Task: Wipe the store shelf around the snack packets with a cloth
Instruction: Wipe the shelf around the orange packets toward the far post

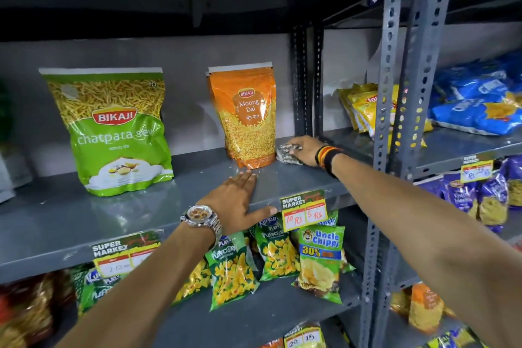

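Note:
A grey metal shelf holds a green Bikaji sev packet at the left and an orange Moong Dal packet upright near the right. My right hand presses a crumpled grey cloth onto the shelf just right of the orange packet, close to the back corner. My left hand lies flat with fingers spread on the shelf's front edge, in front of the orange packet, holding nothing. A watch sits on that wrist.
A slotted upright post bounds the shelf on the right. Price tags hang on the front edge. Small Puffcorn and chip packets fill the shelf below. Yellow and blue packets lie on the neighbouring rack.

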